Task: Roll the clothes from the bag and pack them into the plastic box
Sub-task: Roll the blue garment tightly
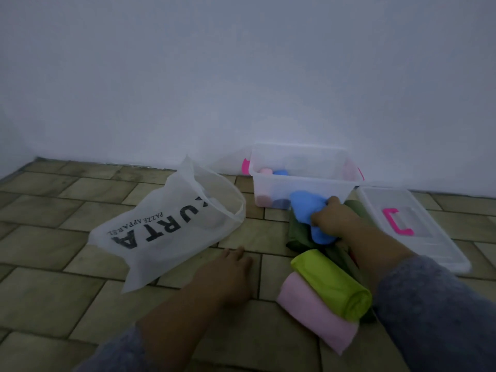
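Tiled floor [53, 291] below a white wall. Right hand [331, 217] clenched round blue roll [306, 208], just in front of plastic box [295, 181], over dark green clothes [298, 232]. Left hand [230, 272] spread flat on floor beside white bag [166, 226]. Lime roll [330, 285] and pink roll [314, 312] alongside right forearm.

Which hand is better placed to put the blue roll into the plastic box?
Right. The right hand grips the blue roll just in front of the plastic box; the left hand rests flat on the floor, farther away.
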